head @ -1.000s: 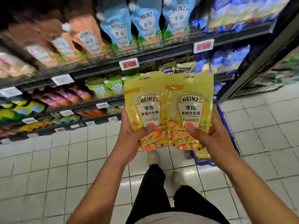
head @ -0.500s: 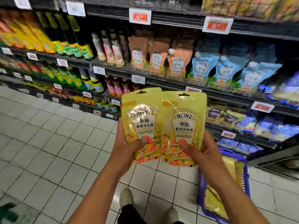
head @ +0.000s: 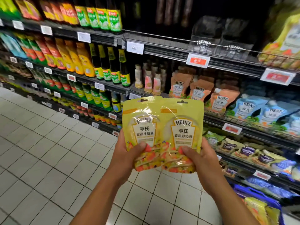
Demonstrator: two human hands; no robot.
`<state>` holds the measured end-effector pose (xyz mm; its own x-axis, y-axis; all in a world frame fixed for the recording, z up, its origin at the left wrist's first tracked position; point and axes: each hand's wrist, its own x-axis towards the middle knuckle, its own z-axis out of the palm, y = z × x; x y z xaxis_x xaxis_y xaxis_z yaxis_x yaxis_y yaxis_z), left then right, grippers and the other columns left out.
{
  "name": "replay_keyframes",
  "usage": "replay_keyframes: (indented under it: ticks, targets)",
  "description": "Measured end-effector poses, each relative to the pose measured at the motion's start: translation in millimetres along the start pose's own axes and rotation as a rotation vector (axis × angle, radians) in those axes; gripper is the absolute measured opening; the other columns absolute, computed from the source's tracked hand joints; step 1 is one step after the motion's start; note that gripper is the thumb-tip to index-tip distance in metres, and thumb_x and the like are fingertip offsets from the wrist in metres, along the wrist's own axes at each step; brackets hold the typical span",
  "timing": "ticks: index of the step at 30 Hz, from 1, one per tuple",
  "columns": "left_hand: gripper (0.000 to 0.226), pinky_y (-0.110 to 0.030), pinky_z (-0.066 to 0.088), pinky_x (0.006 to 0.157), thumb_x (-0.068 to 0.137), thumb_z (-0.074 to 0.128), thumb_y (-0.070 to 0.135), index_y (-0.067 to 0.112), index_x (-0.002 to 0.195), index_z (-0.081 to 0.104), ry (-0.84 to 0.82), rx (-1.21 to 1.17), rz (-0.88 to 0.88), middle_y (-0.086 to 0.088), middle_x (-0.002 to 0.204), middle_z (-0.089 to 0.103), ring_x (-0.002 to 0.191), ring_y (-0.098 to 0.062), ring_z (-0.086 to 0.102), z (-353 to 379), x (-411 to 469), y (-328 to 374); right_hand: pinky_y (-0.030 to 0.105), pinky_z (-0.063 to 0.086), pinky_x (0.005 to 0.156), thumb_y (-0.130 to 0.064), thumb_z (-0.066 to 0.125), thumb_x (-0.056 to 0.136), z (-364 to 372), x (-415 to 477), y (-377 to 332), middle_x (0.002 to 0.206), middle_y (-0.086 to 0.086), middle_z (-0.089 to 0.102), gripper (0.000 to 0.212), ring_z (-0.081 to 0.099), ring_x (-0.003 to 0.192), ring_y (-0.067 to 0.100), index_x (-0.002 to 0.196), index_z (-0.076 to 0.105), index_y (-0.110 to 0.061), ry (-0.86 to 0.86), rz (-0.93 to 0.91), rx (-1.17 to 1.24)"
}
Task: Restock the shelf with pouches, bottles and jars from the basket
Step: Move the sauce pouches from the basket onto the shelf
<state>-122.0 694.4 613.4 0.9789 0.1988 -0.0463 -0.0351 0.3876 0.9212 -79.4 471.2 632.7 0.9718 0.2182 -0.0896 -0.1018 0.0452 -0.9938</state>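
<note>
Shelf (head: 170, 50) behind; we see the left hand (head: 128, 154) gripping the left pouch (head: 142, 125), the right hand (head: 203, 159) the right pouch (head: 184, 127), both upright, overlapping.

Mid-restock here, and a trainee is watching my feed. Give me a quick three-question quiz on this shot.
1. True or false: the left hand grips the left pouch, and the right hand grips the right pouch.
2. The blue basket is: A) low at the right of the view; B) on the top shelf; C) hanging from the left hand.
3. Fill in: the basket's pouches are ____ in colour.
Key: 1 true; 2 A; 3 yellow.
</note>
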Motion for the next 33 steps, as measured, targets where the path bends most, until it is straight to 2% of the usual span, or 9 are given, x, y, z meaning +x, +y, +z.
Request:
replay_keyframes:
  ticks: [3, 7, 13, 19, 23, 26, 27, 30, 33]
  targets:
    - [0.054, -0.042, 0.06, 0.075, 0.068, 0.081, 0.028, 0.039, 0.118, 0.062, -0.006, 0.012, 0.011, -0.011, 0.117, 0.072, 0.105, -0.034, 0.071, -8.9, 17.6, 13.6, 0.033, 0.062, 0.066, -0.023, 0.076, 0.08, 12.5, 16.0, -7.4, 0.103, -0.005, 0.077, 0.033, 0.076, 0.09, 0.021, 0.109, 0.065, -0.033, 0.018, -0.016, -0.023]
    - [0.051, -0.038, 0.06, 0.074, 0.068, 0.08, 0.027, 0.036, 0.116, 0.064, -0.029, 0.017, 0.051, -0.011, 0.115, 0.073, 0.104, -0.032, 0.071, -8.7, 46.1, 26.0, 0.027, 0.06, 0.062, -0.011, 0.073, 0.086, 17.6, 36.5, -20.0, 0.101, -0.005, 0.078, 0.032, 0.076, 0.087, 0.017, 0.11, 0.064, -0.03, 0.073, -0.049, -0.028]
    - [0.05, -0.038, 0.06, 0.075, 0.069, 0.08, 0.029, 0.039, 0.116, 0.065, -0.12, 0.024, 0.067, -0.009, 0.117, 0.072, 0.105, -0.03, 0.071, 13.0, 99.3, 38.9, 0.028, 0.061, 0.067, -0.014, 0.073, 0.087, 3.0, 70.8, -37.3, 0.106, -0.004, 0.077, 0.032, 0.076, 0.092, 0.017, 0.112, 0.064, -0.031, 0.145, -0.101, -0.012]
    - [0.042, -0.039, 0.06, 0.072, 0.076, 0.074, 0.018, 0.041, 0.11, 0.067, -0.171, 0.057, 0.106, -0.009, 0.113, 0.074, 0.1, -0.031, 0.072, 52.5, 165.9, 54.7, 0.027, 0.061, 0.068, -0.016, 0.073, 0.087, -25.1, 119.4, -64.0, 0.106, -0.005, 0.077, 0.035, 0.076, 0.092, 0.019, 0.099, 0.068, -0.048, 0.173, -0.19, -0.009]
    - [0.044, -0.035, 0.057, 0.05, 0.07, 0.08, 0.035, 0.04, 0.11, 0.065, -0.207, 0.118, 0.155, -0.01, 0.108, 0.075, 0.081, -0.031, 0.074, 86.0, 212.2, 76.9, 0.035, 0.062, 0.073, -0.025, 0.079, 0.082, -47.9, 161.5, -90.3, 0.109, -0.002, 0.076, 0.029, 0.075, 0.094, 0.02, 0.099, 0.069, -0.047, 0.217, -0.238, -0.024]
    - [0.04, -0.032, 0.06, 0.069, 0.073, 0.083, 0.027, 0.041, 0.106, 0.068, -0.262, 0.112, 0.198, -0.007, 0.111, 0.075, 0.096, -0.026, 0.074, 113.0, 247.4, 93.7, 0.041, 0.06, 0.079, -0.042, 0.078, 0.067, -66.0, 190.3, -115.4, 0.108, -0.004, 0.077, 0.032, 0.075, 0.095, 0.019, 0.097, 0.069, -0.048, 0.23, -0.263, -0.037]
    - [0.038, -0.032, 0.06, 0.069, 0.075, 0.082, 0.022, 0.039, 0.107, 0.068, -0.285, 0.096, 0.203, -0.007, 0.11, 0.075, 0.096, -0.026, 0.074, 122.4, 258.6, 99.1, 0.042, 0.06, 0.08, -0.04, 0.077, 0.067, -72.5, 199.7, -123.8, 0.106, -0.004, 0.077, 0.031, 0.075, 0.094, 0.02, 0.096, 0.07, -0.046, 0.235, -0.269, -0.036]
    - [0.032, -0.026, 0.057, 0.051, 0.08, 0.077, 0.018, 0.031, 0.108, 0.067, -0.327, 0.079, 0.212, -0.005, 0.096, 0.077, 0.075, -0.018, 0.075, 149.9, 290.9, 119.2, 0.037, 0.062, 0.071, -0.03, 0.075, 0.071, -91.2, 225.7, -152.0, 0.1, 0.001, 0.078, 0.027, 0.076, 0.089, 0.023, 0.096, 0.073, -0.037, 0.254, -0.291, -0.015]
    - [0.038, -0.03, 0.059, 0.064, 0.084, 0.07, 0.017, 0.02, 0.12, 0.062, -0.364, 0.072, 0.21, -0.007, 0.108, 0.076, 0.092, -0.022, 0.075, 176.2, 325.8, 142.0, 0.037, 0.061, 0.07, -0.03, 0.075, 0.069, -107.4, 249.7, -181.6, 0.096, 0.003, 0.079, 0.027, 0.076, 0.085, 0.023, 0.097, 0.074, -0.03, 0.307, -0.303, -0.033]
